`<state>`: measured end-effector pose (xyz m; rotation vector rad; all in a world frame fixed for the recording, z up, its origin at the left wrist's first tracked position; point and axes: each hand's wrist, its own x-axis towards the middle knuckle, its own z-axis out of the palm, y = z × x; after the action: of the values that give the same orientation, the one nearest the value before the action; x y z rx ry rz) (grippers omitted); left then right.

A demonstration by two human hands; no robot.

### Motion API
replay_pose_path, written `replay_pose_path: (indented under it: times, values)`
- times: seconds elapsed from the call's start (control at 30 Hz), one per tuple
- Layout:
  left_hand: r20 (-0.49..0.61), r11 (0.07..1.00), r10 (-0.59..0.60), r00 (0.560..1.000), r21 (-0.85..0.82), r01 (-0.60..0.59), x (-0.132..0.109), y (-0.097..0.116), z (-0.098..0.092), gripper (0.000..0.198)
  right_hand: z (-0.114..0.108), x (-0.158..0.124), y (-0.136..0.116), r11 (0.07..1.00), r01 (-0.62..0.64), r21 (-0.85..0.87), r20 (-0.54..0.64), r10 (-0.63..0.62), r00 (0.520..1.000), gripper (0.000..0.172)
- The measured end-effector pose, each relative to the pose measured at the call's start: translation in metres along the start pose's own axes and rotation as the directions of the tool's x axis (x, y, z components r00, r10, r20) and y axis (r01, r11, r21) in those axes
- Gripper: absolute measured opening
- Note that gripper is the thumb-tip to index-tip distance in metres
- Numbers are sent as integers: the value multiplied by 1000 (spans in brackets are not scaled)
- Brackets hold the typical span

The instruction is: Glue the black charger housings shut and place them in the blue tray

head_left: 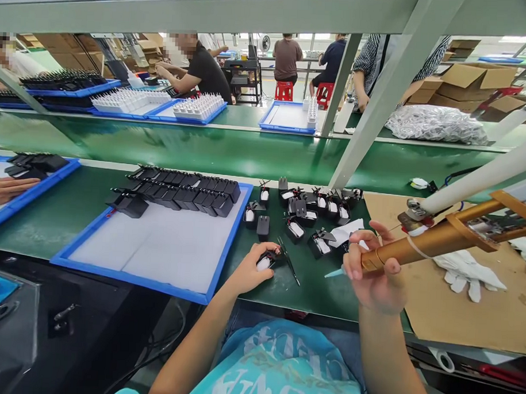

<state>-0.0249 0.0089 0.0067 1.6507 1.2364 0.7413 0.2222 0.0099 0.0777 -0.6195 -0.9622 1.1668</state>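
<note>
My left hand point(254, 268) is closed around a small black adapter housing point(267, 261) with a white part inside, on the green bench. My right hand point(379, 276) grips a gold-coloured glue gun point(399, 252), a long cylinder slanting up to the right. Its pale blue nozzle point(335, 272) points left, above the bench and apart from the housing. Beside my left hand lie black tweezers point(289, 261). Beyond both hands stand several open adapter housings point(296, 230) with white insides and short wires.
A blue-rimmed tray point(231, 242) at left carries rows of black adapters point(181, 191). Cardboard point(449, 301) and white gloves point(470, 272) lie right. A metal post point(369, 126) slants across the bench. Another person's hand point(11, 189) is over the far-left tray. Several people sit or stand beyond the green conveyor point(204, 140).
</note>
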Motion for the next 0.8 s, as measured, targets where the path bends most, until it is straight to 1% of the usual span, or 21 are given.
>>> replay_pose_path:
  times: [0.1,0.17,0.23,0.3,0.33,0.4,0.47,0.53,0.6,0.67,0.73,0.8]
  values:
    - [-155,998,50,987,50,-43,0,-5,9,39,1,0,1,1000,15,3,-12,-15,1000,43]
    - [-273,992,115,955,90,-93,0,-8,16,33,1,0,0,1000,18,8,-22,-18,1000,42]
    - [-370,983,158,915,142,-113,-1,-11,21,29,2,0,0,1000,16,3,-34,-16,999,43]
    - [-422,977,164,891,197,-87,-3,-12,24,28,4,-1,0,1000,11,-3,-49,-11,999,46]
    - [-425,975,149,893,213,-61,-5,-12,23,29,5,-1,0,1000,11,-2,-59,-11,998,48]
    - [-383,980,87,920,201,-9,-12,-11,21,34,10,-1,2,1000,14,8,-86,-14,996,48]
    - [-305,987,26,952,157,23,-19,-10,16,40,16,-2,6,999,19,33,-107,-15,994,47]
    - [-203,990,14,979,139,15,-26,-9,9,44,24,-2,9,998,19,65,-107,-12,994,47]
    - [-93,991,37,995,134,-24,-30,-7,3,53,31,-1,12,997,17,81,-93,-10,996,47]
    - [24,991,69,997,113,-72,-29,-4,-2,68,36,0,14,997,15,72,-81,-9,997,46]
    - [117,989,101,988,97,-112,-25,-2,-5,79,39,0,15,998,16,60,-73,-12,997,45]
    - [177,985,122,976,98,-141,-21,0,-6,76,40,0,16,998,24,60,-66,-20,998,43]
